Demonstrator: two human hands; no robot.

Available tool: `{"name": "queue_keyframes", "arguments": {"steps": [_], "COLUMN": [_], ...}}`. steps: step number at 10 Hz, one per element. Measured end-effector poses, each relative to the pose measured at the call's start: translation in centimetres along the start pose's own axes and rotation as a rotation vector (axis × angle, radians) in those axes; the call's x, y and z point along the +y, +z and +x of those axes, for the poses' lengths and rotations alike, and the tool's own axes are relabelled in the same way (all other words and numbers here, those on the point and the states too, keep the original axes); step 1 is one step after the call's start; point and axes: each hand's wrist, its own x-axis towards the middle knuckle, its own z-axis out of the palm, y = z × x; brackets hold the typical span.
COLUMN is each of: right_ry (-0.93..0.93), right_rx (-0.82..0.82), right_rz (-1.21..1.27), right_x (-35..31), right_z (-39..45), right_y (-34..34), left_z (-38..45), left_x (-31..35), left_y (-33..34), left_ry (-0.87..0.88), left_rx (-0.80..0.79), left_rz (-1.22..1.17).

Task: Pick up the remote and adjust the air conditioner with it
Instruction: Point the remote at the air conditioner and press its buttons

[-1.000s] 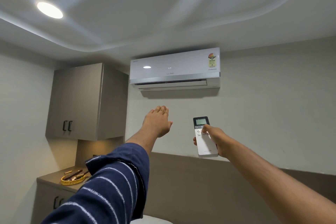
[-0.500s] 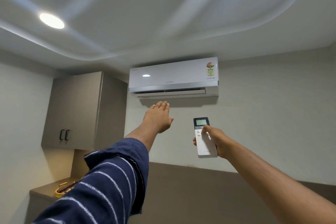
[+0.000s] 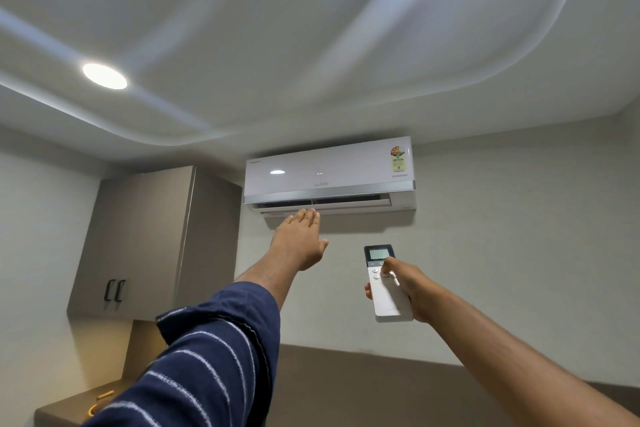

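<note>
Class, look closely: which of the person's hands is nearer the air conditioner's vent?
Left. The left hand reaches just below the air conditioner; the right hand holds the remote lower.

Brown countertop [image 3: 65, 407], lower left corner, beneath wall cabinet, partly hidden behind striped sleeve. On it: small orange-yellow stick-like item [image 3: 105, 395], lying flat near the back; yellow curved piece [image 3: 92, 410], just beside the sleeve edge, mostly hidden, kind not discernible. Surface otherwise dim, details blurred.
</note>
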Motion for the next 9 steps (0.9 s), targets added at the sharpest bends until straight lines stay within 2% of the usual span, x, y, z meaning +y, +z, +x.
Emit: {"name": "queue_keyframes", "arguments": {"steps": [6, 9], "right_ry": [-0.002, 0.017], "right_rx": [-0.014, -0.018], "right_rz": [-0.036, 0.026], "right_x": [-0.3, 0.1], "right_z": [0.8, 0.6], "right_y": [0.8, 0.8], "left_z": [0.9, 0.8], "left_x": [0.7, 0.9], "left_y": [1.1, 1.6], "left_ry": [0.013, 0.013], "left_rx": [0.011, -0.011], "left_rz": [0.006, 0.005]}}
